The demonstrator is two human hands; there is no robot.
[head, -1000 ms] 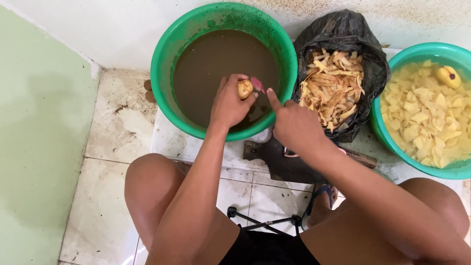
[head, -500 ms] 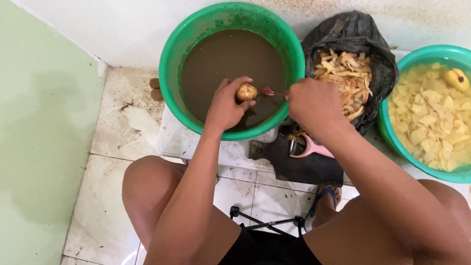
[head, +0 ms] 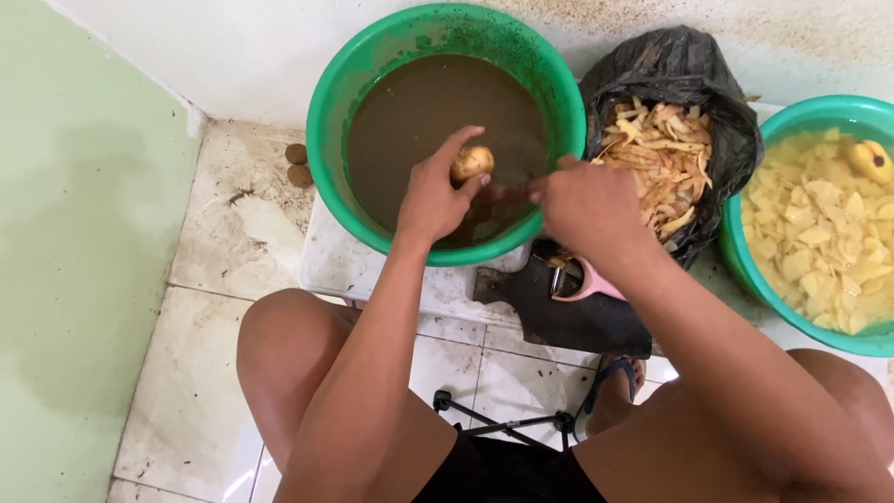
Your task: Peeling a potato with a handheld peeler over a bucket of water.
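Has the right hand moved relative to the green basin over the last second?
Yes. The right hand has moved up toward the green basin's rim and closer to the potato.

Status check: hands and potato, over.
Left hand grips potato over green basin of muddy water. Right hand closed beside it; what it holds is unclear. Nothing between them.

The left hand (head: pixel 430 197) holds a small potato (head: pixel 471 162) in its fingertips above a green basin (head: pixel 328 121) full of muddy brown water. The right hand (head: pixel 589 207) is closed just beside it, over the basin's near rim; what it grips cannot be made out. A pink peeler (head: pixel 589 285) lies on a dark board (head: pixel 577 321) below that hand. Right of the basin stands a black bag (head: pixel 726 112) of peelings (head: pixel 656 154), then a second green basin (head: pixel 745 270) holding cut potato pieces (head: pixel 829 233).
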